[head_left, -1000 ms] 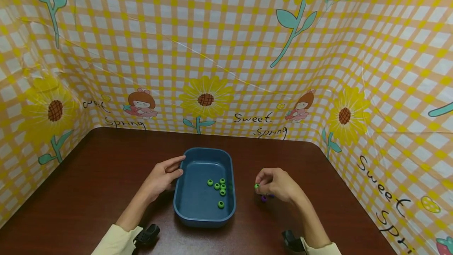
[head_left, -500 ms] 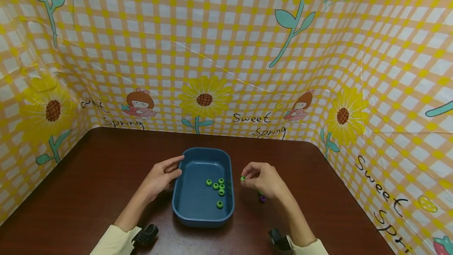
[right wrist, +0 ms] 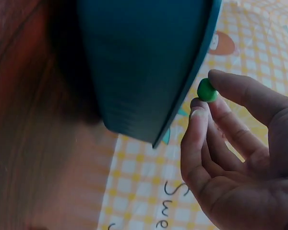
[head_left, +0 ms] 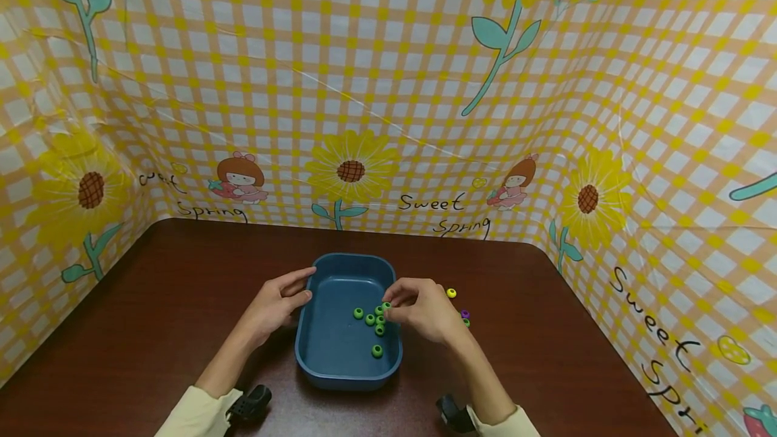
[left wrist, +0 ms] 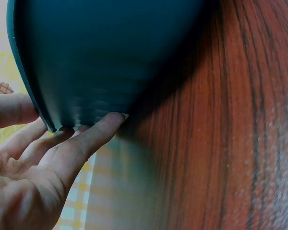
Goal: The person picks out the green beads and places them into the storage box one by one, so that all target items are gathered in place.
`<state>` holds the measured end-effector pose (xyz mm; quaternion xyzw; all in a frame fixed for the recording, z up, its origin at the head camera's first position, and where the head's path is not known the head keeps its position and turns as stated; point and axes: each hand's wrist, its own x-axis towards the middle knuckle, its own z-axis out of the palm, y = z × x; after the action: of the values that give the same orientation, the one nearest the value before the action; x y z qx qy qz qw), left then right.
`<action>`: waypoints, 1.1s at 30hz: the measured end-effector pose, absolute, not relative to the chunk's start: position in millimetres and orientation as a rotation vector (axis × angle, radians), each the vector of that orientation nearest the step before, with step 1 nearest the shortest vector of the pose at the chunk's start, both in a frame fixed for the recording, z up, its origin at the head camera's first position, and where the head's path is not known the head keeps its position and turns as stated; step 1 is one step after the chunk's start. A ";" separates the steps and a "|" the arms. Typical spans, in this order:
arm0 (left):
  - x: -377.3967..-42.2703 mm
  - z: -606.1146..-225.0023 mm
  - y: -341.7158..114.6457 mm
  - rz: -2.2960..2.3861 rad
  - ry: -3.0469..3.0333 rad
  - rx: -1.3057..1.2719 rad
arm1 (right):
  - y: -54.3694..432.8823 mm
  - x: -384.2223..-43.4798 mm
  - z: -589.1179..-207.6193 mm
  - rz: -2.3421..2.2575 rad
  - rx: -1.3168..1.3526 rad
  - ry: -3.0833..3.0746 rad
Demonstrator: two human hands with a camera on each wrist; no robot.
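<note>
The right hand [head_left: 425, 310], thumb and fingers clamped on a green bead [right wrist: 207, 90], has moved from over the counter [head_left: 182, 282] to the tray's [head_left: 349, 381] right edge, apparently nearly completing this transfer, while the left hand's [head_left: 274, 303] extended fingers touch its left side.

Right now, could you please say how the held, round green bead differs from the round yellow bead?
The green bead is pinched in the right hand; the yellow bead rests on the brown table. The green bead is nearer the blue tray than the yellow bead. Both are round.
</note>
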<state>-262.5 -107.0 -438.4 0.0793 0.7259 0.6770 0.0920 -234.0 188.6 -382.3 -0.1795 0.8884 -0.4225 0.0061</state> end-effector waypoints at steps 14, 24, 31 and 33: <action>-262.0 -438.4 -106.6 2.008 2.167 0.237 | 171.9 -232.8 -394.1 -1.309 -0.489 2.835; -261.8 -438.1 -107.0 2.009 2.160 0.240 | 168.1 -234.1 -400.8 -1.329 -0.479 2.834; -261.5 -437.6 -106.6 2.011 2.156 0.238 | 165.3 -234.3 -403.7 -1.281 -0.479 2.869; -261.6 -437.6 -106.3 2.010 2.155 0.239 | 165.0 -234.4 -404.5 -1.269 -0.477 2.878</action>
<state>-261.6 -106.3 -437.6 0.0804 0.7257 0.6771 0.0923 -234.4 165.0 -404.5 -0.1499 0.9045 -0.3989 -0.0202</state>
